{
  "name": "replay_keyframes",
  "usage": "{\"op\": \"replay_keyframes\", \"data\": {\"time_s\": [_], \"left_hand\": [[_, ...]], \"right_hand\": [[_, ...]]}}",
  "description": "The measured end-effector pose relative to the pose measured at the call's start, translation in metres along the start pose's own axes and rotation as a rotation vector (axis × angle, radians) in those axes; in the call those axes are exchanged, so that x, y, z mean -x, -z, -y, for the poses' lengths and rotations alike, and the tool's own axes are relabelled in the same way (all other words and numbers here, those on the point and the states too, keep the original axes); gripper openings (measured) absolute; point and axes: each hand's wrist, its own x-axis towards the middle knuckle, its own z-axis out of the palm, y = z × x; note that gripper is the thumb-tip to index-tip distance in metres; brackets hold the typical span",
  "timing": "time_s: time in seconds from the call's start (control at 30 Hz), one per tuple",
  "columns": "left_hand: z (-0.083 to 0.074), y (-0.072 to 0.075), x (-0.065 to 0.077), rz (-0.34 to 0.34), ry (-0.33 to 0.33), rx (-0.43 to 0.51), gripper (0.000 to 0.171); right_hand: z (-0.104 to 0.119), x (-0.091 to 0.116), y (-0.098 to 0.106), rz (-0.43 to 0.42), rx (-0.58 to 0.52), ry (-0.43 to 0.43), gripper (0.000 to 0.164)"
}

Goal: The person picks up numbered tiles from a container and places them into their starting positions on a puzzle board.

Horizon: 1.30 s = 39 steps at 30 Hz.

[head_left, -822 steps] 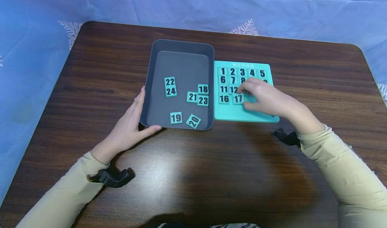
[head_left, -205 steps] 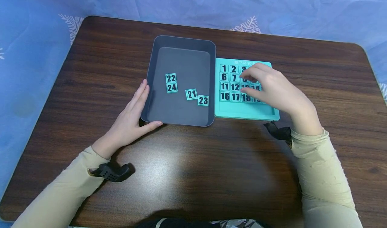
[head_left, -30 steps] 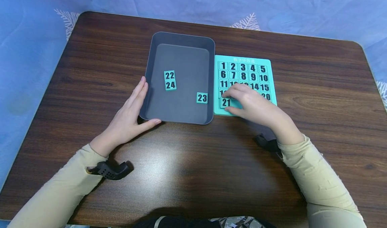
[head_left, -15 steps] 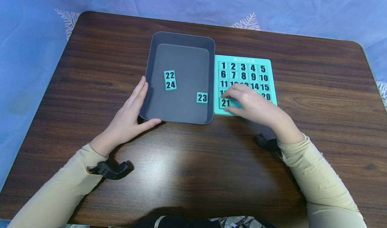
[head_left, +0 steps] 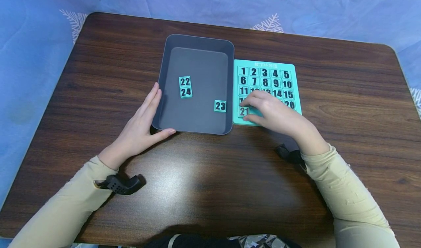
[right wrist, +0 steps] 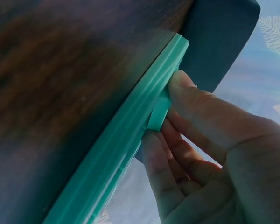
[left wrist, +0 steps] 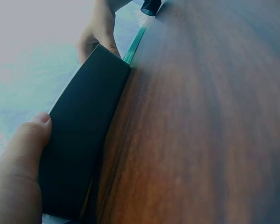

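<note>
My right hand (head_left: 271, 112) pinches the turquoise number tile marked 21 (head_left: 244, 111) between thumb and fingers, at the lower left of the turquoise puzzle board (head_left: 273, 122). In the right wrist view the tile's edge (right wrist: 159, 112) stands tilted above the board's rim (right wrist: 126, 126). Rows of numbered tiles fill the board above it; the hand hides part of the lower rows. My left hand (head_left: 136, 131) rests against the dark grey tray (head_left: 194, 128), straight fingers along its left side and thumb at the near wall. Tiles 22 (head_left: 185, 81), 24 (head_left: 186, 91) and 23 (head_left: 220, 106) lie in the tray.
Tray and board stand side by side on a dark wooden table (head_left: 210, 189). A blue cloth with white snowflake patterns (head_left: 184, 6) hangs behind the table. A black wrist device (head_left: 123, 184) is on the left sleeve, another (head_left: 289, 154) on the right.
Tiles 18, 19 and 20 left the tray earlier; tile 21 has since gone from tray to board. In the last second it shifted slightly left in my right hand. My left hand stays put.
</note>
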Motion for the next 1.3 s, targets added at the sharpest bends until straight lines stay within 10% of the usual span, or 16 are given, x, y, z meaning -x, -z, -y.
{"op": "replay_keyframes", "data": {"time_s": [1.3], "left_hand": [[-0.001, 0.001, 0.0, 0.009, 0.011, -0.008, 0.1]], "right_hand": [[0.022, -0.02, 0.028, -0.104, 0.056, 0.07, 0.031]]}}
